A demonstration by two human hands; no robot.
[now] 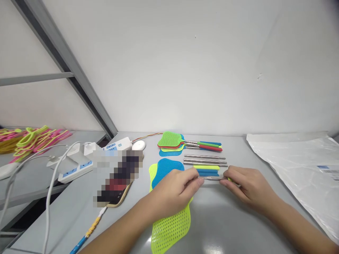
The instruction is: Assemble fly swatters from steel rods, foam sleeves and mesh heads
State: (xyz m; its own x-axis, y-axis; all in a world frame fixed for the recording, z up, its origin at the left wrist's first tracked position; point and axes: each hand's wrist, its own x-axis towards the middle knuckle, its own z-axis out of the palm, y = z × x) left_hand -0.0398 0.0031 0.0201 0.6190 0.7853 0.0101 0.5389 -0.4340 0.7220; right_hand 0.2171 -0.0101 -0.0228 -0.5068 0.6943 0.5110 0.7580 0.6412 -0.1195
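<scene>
A thin silver telescopic rod [212,178] spans the gap between my two hands, lying nearly level. Its left end is pinched between the thumb and fingers of my left hand [176,190]. My right hand [245,181] closes round the other end, where a bit of yellow-green grip shows. Under my left wrist lies a yellow-green perforated fly swatter head [171,229], partly covered. Just beyond that hand is a blue swatter head [168,169]. Loose foam grips [206,169], yellow and blue, sit right behind the rod, with several bare metal rods [205,160] farther back.
Fly swatters with handles [171,140] are stacked by the wall. To the left are a phone [120,180], partly blurred, a power strip [76,171] with plugs and cables, and a round white object [138,145]. A white plastic bag [293,165] covers the right side.
</scene>
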